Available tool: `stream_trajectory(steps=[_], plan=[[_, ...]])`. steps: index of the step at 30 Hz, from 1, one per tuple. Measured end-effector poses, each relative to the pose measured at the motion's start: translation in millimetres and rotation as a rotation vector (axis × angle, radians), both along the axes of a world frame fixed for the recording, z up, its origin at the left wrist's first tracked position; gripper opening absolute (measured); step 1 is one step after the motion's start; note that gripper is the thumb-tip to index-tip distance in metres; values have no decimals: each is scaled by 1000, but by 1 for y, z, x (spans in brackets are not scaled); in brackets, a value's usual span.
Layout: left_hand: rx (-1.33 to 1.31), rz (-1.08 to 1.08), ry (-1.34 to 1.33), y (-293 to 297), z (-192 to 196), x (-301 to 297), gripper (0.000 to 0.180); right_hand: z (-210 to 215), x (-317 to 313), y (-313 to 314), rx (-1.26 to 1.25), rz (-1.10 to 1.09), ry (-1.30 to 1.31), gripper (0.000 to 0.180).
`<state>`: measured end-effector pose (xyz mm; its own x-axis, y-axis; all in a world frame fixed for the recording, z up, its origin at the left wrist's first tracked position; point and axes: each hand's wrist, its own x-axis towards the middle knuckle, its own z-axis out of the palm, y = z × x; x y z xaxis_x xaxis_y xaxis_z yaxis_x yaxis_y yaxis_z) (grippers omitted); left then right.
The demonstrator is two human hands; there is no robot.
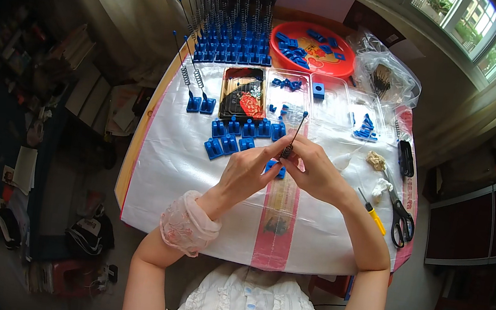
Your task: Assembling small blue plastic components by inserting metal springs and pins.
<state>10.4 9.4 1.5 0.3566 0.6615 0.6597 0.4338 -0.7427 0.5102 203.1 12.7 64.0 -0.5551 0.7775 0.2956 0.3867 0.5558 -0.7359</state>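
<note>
My left hand (242, 168) and my right hand (320, 173) meet over the middle of the table, fingers closed in a pinch. Between their fingertips is a dark coil spring (286, 152) on a thin rod (298, 127) tipped with a small blue ball. The rod leans up and away to the right. A blue plastic base (279, 172) shows just below the fingertips; whether it joins the rod is hidden. Several loose blue bases (233, 126) lie beyond my left hand. Two blue bases with springs and rods (193, 104) stand at the left.
Rows of sprung blue pieces (233, 49) fill the far left. A red tray (346, 67) holds blue parts, beside a clear bag (402, 81). Clear plastic trays (329, 112) stand mid-table, a black patterned one (242, 95) among them. Scissors (402, 220) and a yellow-handled screwdriver (377, 221) lie right.
</note>
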Motion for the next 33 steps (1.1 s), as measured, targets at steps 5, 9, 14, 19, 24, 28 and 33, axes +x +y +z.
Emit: stream_trajectory(steps=[5, 9, 14, 19, 24, 28, 33], plan=[[-129, 4, -11, 0, -6, -2, 78, -2, 0, 1, 1, -10, 16, 17], [-153, -6, -58, 0, -4, -1, 76, -2, 0, 0, -101, -67, 38, 23], [-166, -6, -70, 1, -5, -2, 73, -3, -2, 0, -97, -68, 78, 25], [-144, 14, -60, 1, -2, -1, 71, -1, -1, -2, -98, -82, 43, 24], [-153, 10, -51, 1, -1, 0, 72, 7, 5, -2, -70, -88, 4, 29], [-154, 17, -37, 1, 0, -1, 69, 30, 17, -9, -37, -155, 19, 35], [-125, 30, -51, 2, -2, -1, 69, 66, 38, -29, 56, -166, -54, 23]])
